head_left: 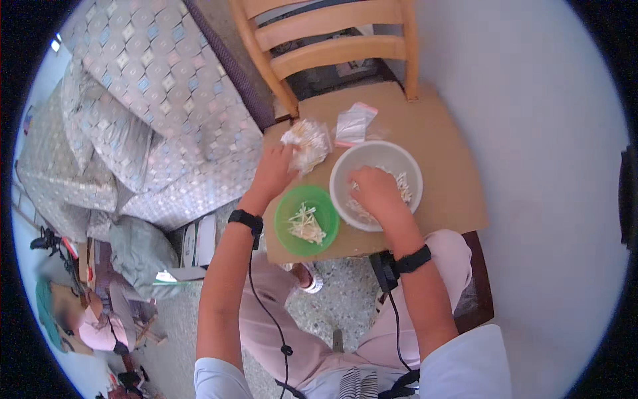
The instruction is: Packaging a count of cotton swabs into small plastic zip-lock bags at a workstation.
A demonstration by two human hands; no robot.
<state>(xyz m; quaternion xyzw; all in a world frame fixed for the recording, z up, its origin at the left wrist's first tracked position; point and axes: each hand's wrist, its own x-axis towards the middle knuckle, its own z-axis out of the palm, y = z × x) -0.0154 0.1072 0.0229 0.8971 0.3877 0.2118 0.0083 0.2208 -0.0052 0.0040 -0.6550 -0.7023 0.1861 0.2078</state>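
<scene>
On a brown board in front of me stands a white bowl (413, 209) with many small, thin white sticks, like cotton swabs, in it. My right hand (376, 191) reaches into this bowl, its fingers curled down among the sticks; what the fingertips pinch is hidden. A clear plastic bag (312, 147) with whitish contents lies beyond the bowls. The fingers of my left hand (274, 169) are bent against its left edge and grip it. Nearer to me, a green bowl (284, 241) holds a loose heap of similar white sticks (307, 226).
Small flat plastic bags (354, 124) with a reddish edge lie behind the white bowl. The cardboard (452, 166) covers the seat of a wooden chair (339, 56). A wall stands at the right, a patterned sofa (153, 120) at the left. Another person (103, 329) sits far left.
</scene>
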